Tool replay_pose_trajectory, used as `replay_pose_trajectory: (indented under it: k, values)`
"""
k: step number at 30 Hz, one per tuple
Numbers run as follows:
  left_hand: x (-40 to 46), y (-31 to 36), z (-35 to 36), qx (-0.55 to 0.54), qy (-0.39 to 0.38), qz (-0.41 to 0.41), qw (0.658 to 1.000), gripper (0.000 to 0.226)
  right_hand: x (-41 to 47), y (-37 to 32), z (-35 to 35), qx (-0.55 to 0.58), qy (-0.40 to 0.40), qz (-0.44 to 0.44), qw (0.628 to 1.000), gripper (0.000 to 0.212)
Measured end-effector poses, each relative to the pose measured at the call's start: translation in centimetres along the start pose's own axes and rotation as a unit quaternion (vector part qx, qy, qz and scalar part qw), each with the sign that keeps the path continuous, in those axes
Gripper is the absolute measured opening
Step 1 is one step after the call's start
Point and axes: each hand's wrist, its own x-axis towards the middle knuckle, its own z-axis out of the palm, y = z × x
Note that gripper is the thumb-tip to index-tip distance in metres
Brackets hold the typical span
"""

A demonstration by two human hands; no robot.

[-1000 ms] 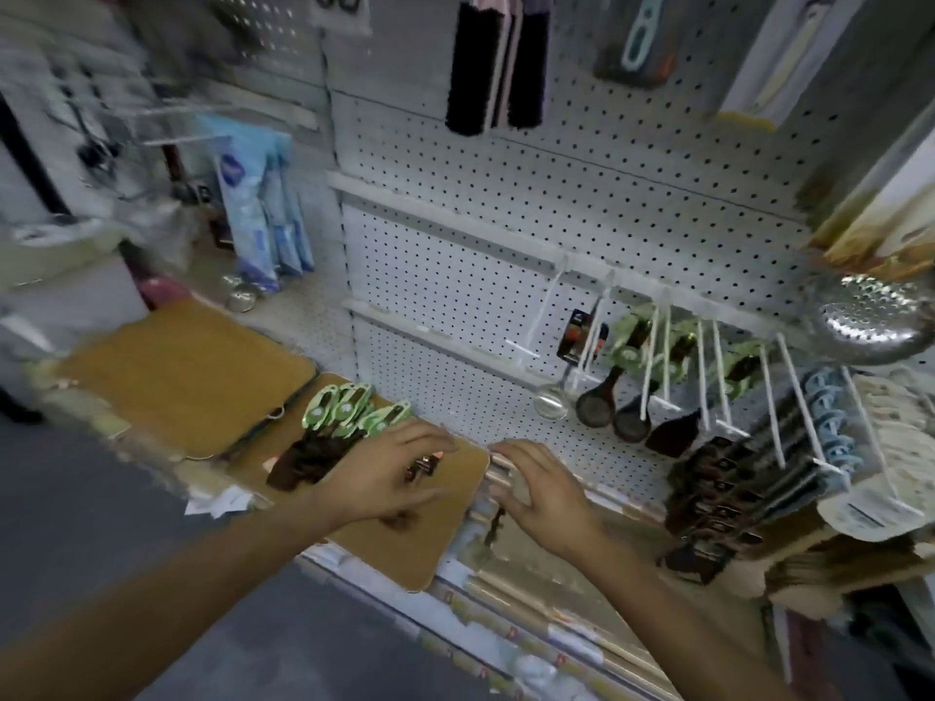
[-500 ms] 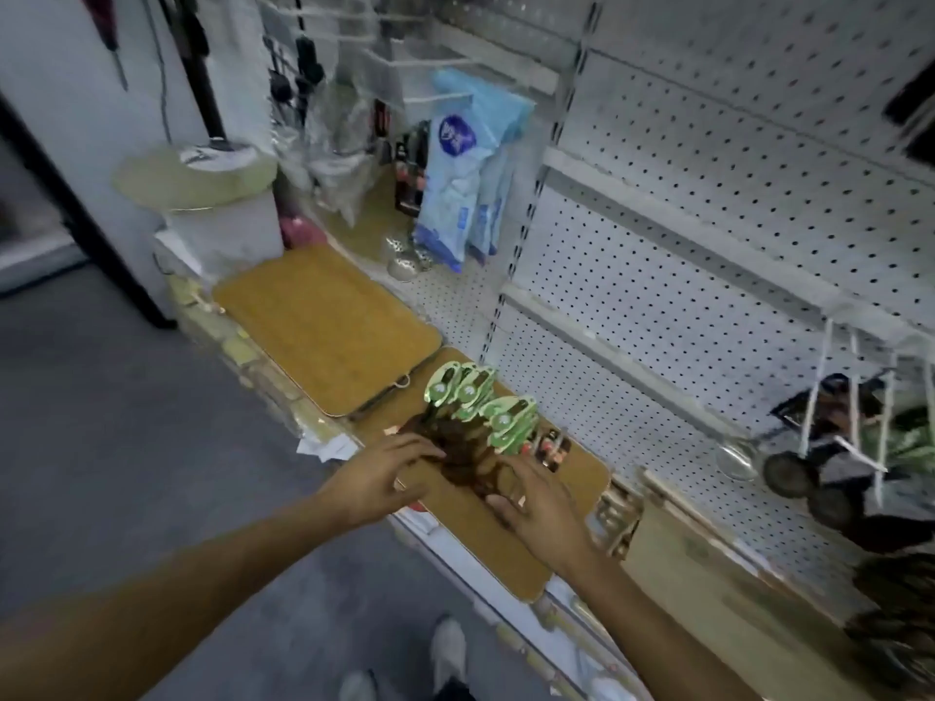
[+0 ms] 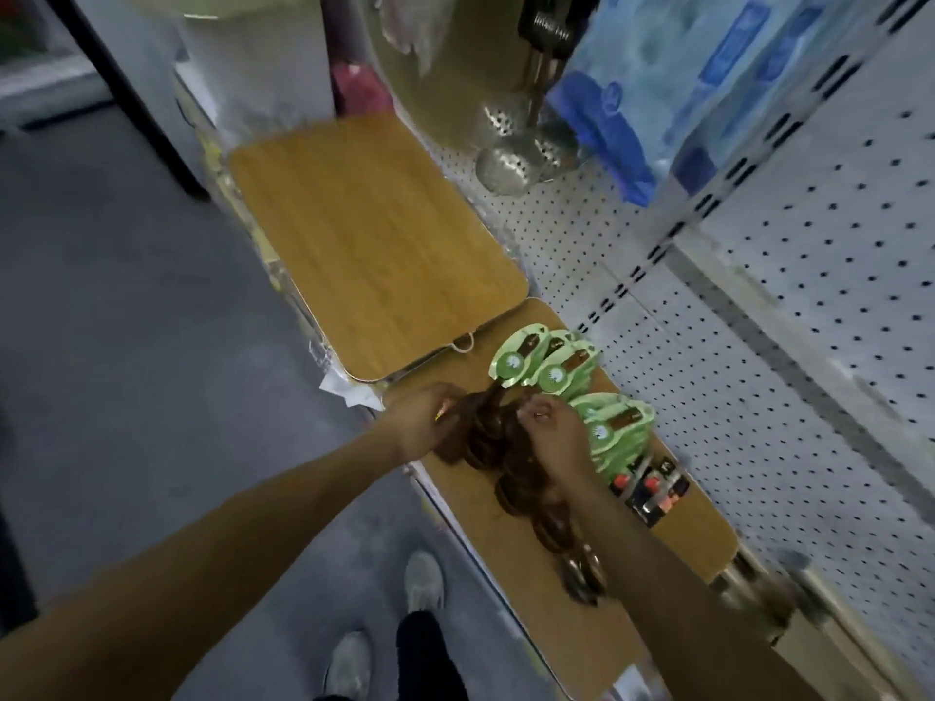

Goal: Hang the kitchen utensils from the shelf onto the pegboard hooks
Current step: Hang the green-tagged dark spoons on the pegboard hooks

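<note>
Both hands, left hand [image 3: 422,422] and right hand [image 3: 554,430], grasped stiff, probably light wooden spoons [image 3: 498,442]; carded green tops [image 3: 544,364] offered the hanging hold

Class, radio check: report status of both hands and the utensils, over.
Left hand and right hand both gripping the dark wooden spoons bunched on the cutting board. Green card tags still down, none lifted. Path to pegboard open.

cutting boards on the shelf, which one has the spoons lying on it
The nearer cutting board, under both hands; the brown spoons with green cards lie on it. The farther cutting board carries none.
</note>
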Motion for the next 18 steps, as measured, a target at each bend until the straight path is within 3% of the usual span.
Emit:
replay_pose_trajectory:
  k: [3,6,11,18]
  values:
    - [5.6,-2.2,3.2,-0.030,0.026,-0.041,0.998,0.033,5.3,0.3,1.9,0.037,-0.018,0.050,0.998,0.013]
    - [9.6,-3.7,6.2,-0.031,0.005,-0.042,0.999,0.030,9.8,1.5,4.2,0.116,-0.029,0.109,0.987,0.018]
    - [13.1,-4.9,9.4,-0.012,-0.007,-0.048,0.999,0.027,13.8,2.6,7.0,0.269,-0.057,0.220,0.936,0.004]
    - [15.5,-5.1,9.4,0.005,-0.022,-0.097,0.995,0.027,16.6,1.8,7.3,0.305,-0.065,0.292,0.904,0.017]
